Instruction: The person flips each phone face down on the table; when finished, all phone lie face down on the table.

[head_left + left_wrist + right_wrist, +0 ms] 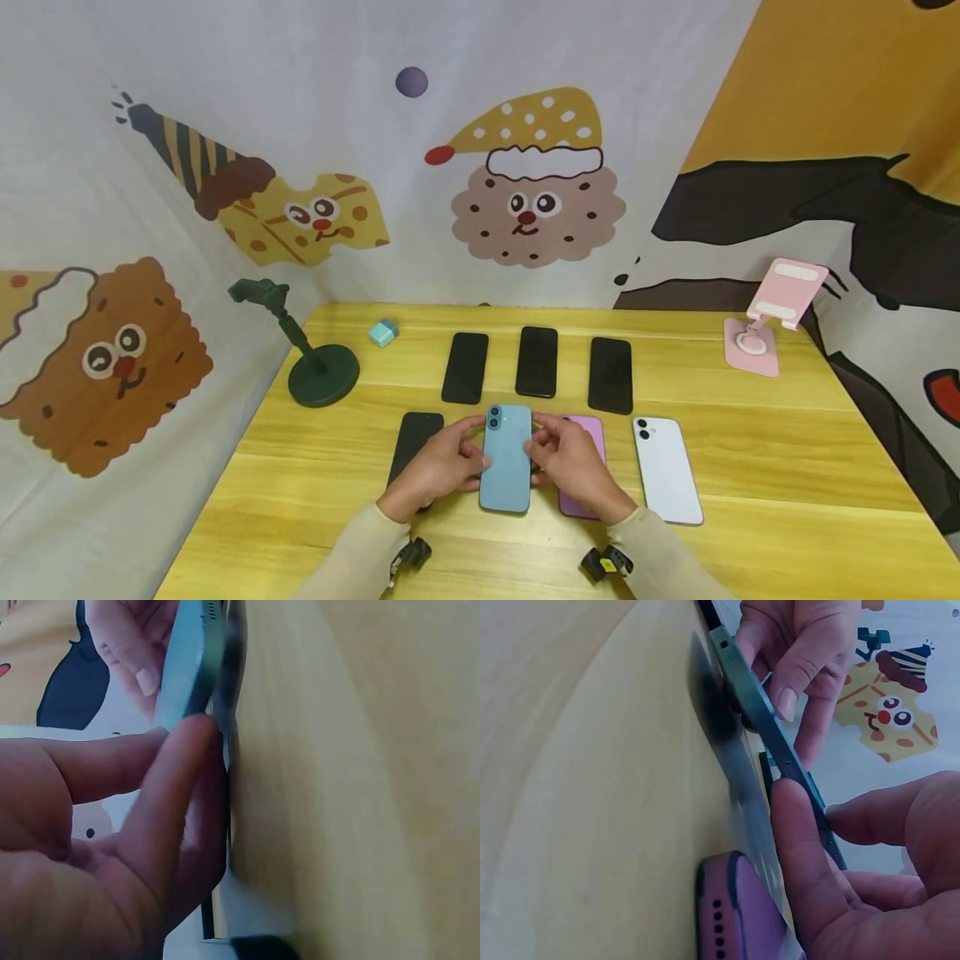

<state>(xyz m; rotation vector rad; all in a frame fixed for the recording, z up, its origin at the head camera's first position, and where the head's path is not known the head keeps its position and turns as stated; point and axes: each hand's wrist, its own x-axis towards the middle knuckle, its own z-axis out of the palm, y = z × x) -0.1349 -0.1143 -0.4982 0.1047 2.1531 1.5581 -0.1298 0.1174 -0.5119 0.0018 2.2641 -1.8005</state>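
Observation:
A light blue smartphone (506, 471) with two rear lenses is held back side up between both hands, just above the table. My left hand (441, 460) pinches its left edge between thumb and fingers. On the opposite edge, my right hand (572, 458) grips it the same way. The right wrist view shows a gap between the phone (759, 712) and the tabletop. Beneath my left forearm and hand lies a black phone (415, 437), partly covered. A purple phone (592, 429) is partly hidden under my right hand.
A white phone (667, 471) lies to the right. Behind are three dark phones: left (465, 368), middle (536, 362) and right (611, 375). A green stand (324, 375) and a small light blue block (382, 332) stand back left; a pink phone stand (780, 292) is back right.

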